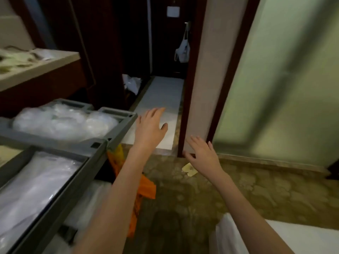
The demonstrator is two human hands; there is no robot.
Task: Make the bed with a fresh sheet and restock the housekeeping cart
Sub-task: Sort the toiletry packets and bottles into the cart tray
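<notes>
The housekeeping cart (102, 143) is found to the left of both hands, its grey top trays running from close by the person's body away toward the dark doorway. The left hand (150, 128) is held just beside the cart's far corner and is plainly the nearer of the two; whether the corner is touched cannot be told. The right hand (203, 154) is held well apart from the cart, out over the patterned floor (256, 189), near the foot of the dark door frame (190, 88).

Both hands are stretched forward, palms down, with fingers straight and spread. Nothing is gripped or pinched by either, and the two hands are kept apart from each other.

The trays are seen to be filled with clear-wrapped white packets (62, 121) ahead of the left forearm and folded white linen (36, 180) beneath and left of it. An orange bag (143, 189) is hung from the cart's side, under the left forearm. White bedding (275, 237) is glimpsed below the right forearm, presumably the edge of the bed.

A reach to the left is judged to be what any stocking of the cart calls for, best served by the left hand.
</notes>
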